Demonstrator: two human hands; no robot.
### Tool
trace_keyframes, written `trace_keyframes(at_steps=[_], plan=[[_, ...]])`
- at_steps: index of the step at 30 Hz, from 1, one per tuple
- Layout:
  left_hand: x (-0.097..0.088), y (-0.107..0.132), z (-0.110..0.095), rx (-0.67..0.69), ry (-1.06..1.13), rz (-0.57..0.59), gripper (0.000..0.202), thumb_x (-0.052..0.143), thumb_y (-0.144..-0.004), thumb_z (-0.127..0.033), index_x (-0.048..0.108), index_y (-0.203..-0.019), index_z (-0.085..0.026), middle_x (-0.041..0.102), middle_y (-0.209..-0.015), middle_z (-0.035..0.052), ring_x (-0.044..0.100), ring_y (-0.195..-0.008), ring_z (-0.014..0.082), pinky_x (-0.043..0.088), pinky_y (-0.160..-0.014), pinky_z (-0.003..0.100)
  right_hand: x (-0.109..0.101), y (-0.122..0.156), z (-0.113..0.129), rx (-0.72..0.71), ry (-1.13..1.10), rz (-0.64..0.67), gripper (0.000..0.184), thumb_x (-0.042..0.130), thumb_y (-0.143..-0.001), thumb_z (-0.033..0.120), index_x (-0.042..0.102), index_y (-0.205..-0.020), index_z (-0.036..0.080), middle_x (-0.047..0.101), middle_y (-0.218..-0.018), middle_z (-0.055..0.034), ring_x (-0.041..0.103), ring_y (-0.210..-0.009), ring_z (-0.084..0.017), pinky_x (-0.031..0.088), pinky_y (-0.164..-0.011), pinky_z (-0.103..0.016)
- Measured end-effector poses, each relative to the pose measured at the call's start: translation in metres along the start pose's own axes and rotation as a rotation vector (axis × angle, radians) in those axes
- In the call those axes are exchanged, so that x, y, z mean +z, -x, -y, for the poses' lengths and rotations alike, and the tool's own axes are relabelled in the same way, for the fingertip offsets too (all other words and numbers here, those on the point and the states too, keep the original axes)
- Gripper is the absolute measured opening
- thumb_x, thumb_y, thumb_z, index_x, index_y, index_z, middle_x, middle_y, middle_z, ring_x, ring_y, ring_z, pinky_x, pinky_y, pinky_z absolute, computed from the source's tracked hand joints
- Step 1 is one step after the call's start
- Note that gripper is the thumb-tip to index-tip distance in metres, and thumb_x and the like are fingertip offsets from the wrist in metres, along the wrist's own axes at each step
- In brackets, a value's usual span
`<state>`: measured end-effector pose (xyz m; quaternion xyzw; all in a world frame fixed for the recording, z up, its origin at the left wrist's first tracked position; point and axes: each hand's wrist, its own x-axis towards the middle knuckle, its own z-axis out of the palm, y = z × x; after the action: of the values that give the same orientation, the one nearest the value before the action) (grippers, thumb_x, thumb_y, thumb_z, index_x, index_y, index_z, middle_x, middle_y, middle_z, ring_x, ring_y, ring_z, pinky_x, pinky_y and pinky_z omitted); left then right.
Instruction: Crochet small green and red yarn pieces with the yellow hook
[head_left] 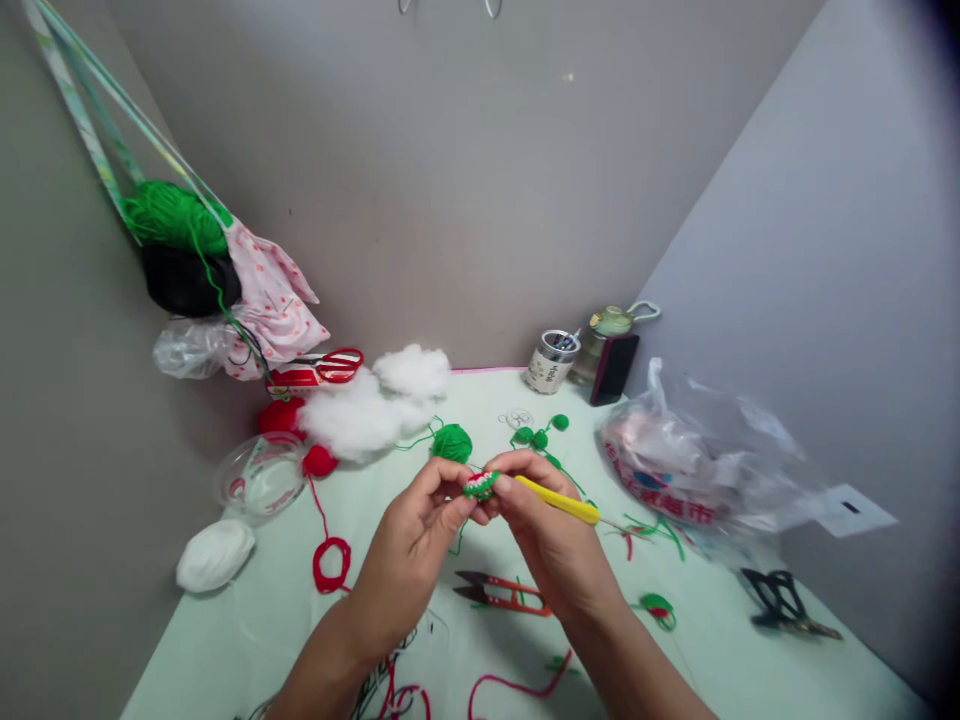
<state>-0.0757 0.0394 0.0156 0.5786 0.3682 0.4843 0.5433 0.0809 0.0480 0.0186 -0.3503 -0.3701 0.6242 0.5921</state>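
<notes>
Bare forearms enter at six o'clock in the head view. Just below the middle, the left hand pinches the crochet piece narrowly in its fingertips; the right hand grips the opposite edge, a yellow handle lying across it. From the piece, snips lie at six o'clock, stuffing at ten, the green ball at eleven.

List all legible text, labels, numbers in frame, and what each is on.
"超市": plastic bag, end of the red print; rest too creased to read.
Metal can: dark characters, too small to read.
Clear tub: red print, too blurred to read.
No legible numbers.
</notes>
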Motion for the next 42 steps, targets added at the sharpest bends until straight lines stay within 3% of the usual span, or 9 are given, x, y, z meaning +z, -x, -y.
trace_keyframes(at_steps=[4, 8, 16, 20, 26, 32, 38, 40, 42], plan=[[0.002, 0.0, 0.002, -0.068, 0.186, 0.024, 0.022, 0.057, -0.105, -0.04, 0.069, -0.108, -0.022, 0.07, -0.098, 0.0036, 0.066, -0.095, 0.0195, 0.053, -0.095, 0.035, -0.004, 0.003, 0.0, -0.082, 0.126, -0.061, 0.017, 0.089, -0.076, 0.036, 0.08, -0.082, 0.023, 0.074, -0.077, -0.0009, 0.063, -0.071, -0.015, 0.053, -0.069, -0.028], [0.005, 0.0, 0.008, -0.102, 0.332, -0.003, 0.032, 0.051, -0.107, -0.047, 0.068, -0.099, -0.021, 0.066, -0.101, 0.0037, 0.066, -0.097, 0.0206, 0.054, -0.096, 0.037, 0.0, 0.007, 0.0, -0.135, 0.191, -0.014, 0.008, 0.086, -0.081, 0.032, 0.081, -0.082, 0.025, 0.073, -0.082, -0.0009, 0.065, -0.072, -0.014, 0.055, -0.067, -0.026], [0.002, -0.002, 0.007, -0.092, 0.272, 0.007, 0.022, 0.071, -0.098, -0.039, 0.064, -0.09, -0.02, 0.066, -0.084, -0.0009, 0.064, -0.084, 0.0141, 0.05, -0.084, 0.027, -0.004, 0.006, 0.002, -0.153, 0.177, 0.15, 0.004, 0.079, -0.088, 0.028, 0.083, -0.089, 0.027, 0.067, -0.086, 0.0004, 0.065, -0.069, -0.011, 0.056, -0.067, -0.025], [0.003, -0.004, 0.004, -0.12, 0.287, -0.035, 0.029, 0.085, -0.085, -0.036, 0.061, -0.084, -0.02, 0.063, -0.079, -0.0031, 0.062, -0.077, 0.0125, 0.048, -0.074, 0.024, -0.008, 0.003, 0.003, -0.176, 0.183, 0.203, 0.007, 0.082, -0.087, 0.031, 0.083, -0.093, 0.028, 0.069, -0.09, 0.0001, 0.067, -0.075, -0.012, 0.056, -0.068, -0.023], [0.003, -0.006, 0.003, -0.177, 0.276, -0.078, 0.038, 0.095, -0.071, -0.036, 0.062, -0.079, -0.018, 0.06, -0.076, -0.0045, 0.058, -0.068, 0.0105, 0.048, -0.067, 0.023, -0.009, -0.001, 0.004, -0.142, 0.147, 0.24, 0.005, 0.086, -0.083, 0.026, 0.083, -0.086, 0.027, 0.071, -0.081, 0.0016, 0.067, -0.068, -0.01, 0.057, -0.064, -0.02], [-0.001, -0.002, 0.004, -0.127, 0.259, 0.008, 0.021, 0.082, -0.088, -0.037, 0.069, -0.093, -0.02, 0.068, -0.091, -0.0013, 0.068, -0.083, 0.0135, 0.052, -0.082, 0.027, -0.013, -0.002, 0.006, -0.192, 0.155, 0.211, 0.008, 0.086, -0.083, 0.022, 0.082, -0.085, 0.028, 0.072, -0.084, 0.002, 0.069, -0.073, -0.01, 0.059, -0.067, -0.021], [-0.002, -0.003, 0.004, -0.085, 0.133, -0.096, 0.029, 0.087, -0.083, -0.039, 0.064, -0.08, -0.02, 0.062, -0.076, -0.003, 0.058, -0.072, 0.0138, 0.048, -0.071, 0.026, -0.019, -0.002, 0.007, -0.275, 0.259, 0.245, 0.01, 0.086, -0.083, 0.018, 0.082, -0.086, 0.027, 0.072, -0.087, 0.0003, 0.069, -0.082, -0.012, 0.057, -0.072, -0.021], [-0.004, -0.004, 0.008, -0.024, 0.067, -0.119, 0.032, 0.087, -0.082, -0.045, 0.065, -0.081, -0.021, 0.063, -0.082, -0.0008, 0.06, -0.083, 0.0165, 0.048, -0.08, 0.028, -0.021, -0.002, 0.006, -0.266, 0.226, 0.238, 0.01, 0.087, -0.082, 0.018, 0.082, -0.084, 0.027, 0.073, -0.084, 0.0007, 0.068, -0.081, -0.011, 0.056, -0.072, -0.021], [-0.004, -0.004, 0.012, 0.039, 0.066, -0.135, 0.037, 0.08, -0.086, -0.055, 0.068, -0.094, -0.021, 0.066, -0.101, 0.0035, 0.062, -0.103, 0.0208, 0.047, -0.096, 0.031, -0.022, -0.002, 0.006, -0.239, 0.189, 0.251, 0.011, 0.088, -0.082, 0.019, 0.081, -0.083, 0.027, 0.074, -0.083, 0.0012, 0.067, -0.078, -0.011, 0.056, -0.071, -0.021]])
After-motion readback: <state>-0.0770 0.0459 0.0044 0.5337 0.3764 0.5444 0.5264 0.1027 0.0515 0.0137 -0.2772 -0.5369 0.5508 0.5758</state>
